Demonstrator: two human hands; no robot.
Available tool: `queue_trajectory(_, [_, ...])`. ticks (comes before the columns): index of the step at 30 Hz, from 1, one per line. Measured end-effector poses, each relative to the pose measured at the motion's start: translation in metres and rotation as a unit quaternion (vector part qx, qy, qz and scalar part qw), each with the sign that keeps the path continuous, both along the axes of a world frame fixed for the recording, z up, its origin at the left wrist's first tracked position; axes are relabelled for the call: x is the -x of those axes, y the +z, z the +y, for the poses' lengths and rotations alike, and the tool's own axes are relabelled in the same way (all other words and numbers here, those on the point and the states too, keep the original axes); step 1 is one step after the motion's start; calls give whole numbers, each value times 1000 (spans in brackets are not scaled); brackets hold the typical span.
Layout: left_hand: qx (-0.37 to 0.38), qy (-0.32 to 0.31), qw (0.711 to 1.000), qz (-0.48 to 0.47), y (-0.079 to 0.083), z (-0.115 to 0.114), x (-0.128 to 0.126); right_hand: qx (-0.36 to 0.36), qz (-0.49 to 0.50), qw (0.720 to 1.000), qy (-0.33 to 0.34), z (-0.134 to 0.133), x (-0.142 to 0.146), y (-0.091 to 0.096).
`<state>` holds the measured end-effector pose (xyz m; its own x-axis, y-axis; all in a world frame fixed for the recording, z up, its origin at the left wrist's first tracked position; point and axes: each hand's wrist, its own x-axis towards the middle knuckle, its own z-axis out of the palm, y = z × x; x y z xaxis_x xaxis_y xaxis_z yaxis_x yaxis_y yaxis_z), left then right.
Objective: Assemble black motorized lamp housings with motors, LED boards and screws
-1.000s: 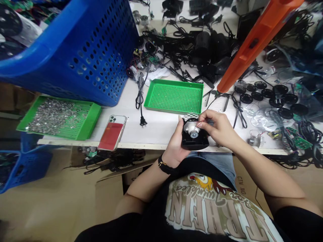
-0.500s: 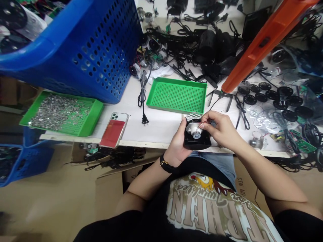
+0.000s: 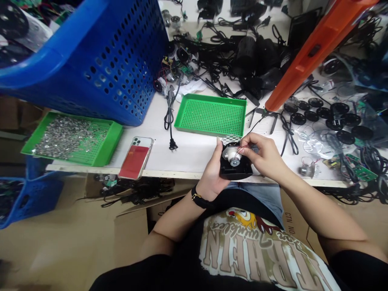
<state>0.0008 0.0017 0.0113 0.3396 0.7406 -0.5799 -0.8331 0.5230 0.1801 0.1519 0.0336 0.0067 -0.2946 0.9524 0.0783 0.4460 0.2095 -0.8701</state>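
Note:
My left hand [image 3: 214, 169] is wrapped around a black plastic housing [image 3: 236, 173] at the table's front edge, its thumb along the left side. Inside the housing sits a small motor [image 3: 234, 155] with a white and silver body. Thin dark red wires [image 3: 242, 148] rise from beside the motor, and my right hand [image 3: 262, 155] pinches them between thumb and fingertips. Just beyond the housing lies a green perforated tray [image 3: 212, 115]. The inside of the housing is partly hidden by my fingers.
A blue basket [image 3: 121, 60] and a green tray of small metal parts [image 3: 69, 135] stand left, near a red-backed phone [image 3: 136, 158]. An orange post [image 3: 297, 68] rises right of centre. Black discs [image 3: 315, 115], cables and a loose motor [image 3: 308, 170] lie to the right.
The view has shifted very slightly. Both hands keep the same hold on the housing and wires, with hardly any movement.

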Motion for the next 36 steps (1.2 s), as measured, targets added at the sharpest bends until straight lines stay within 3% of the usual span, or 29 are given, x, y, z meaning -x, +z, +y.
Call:
queue_trajectory(9, [-6, 19, 1000, 1, -1, 2, -1, -40, -12, 999, 12, -1, 1, 2])
queue_trajectory(22, [5, 18, 1000, -2, 2, 2, -2, -25, -3, 1000, -2, -1, 2, -2])
queue_trajectory(36, [-56, 11, 998, 15, -4, -3, -2, -33, -18, 999, 26, 0, 1, 1])
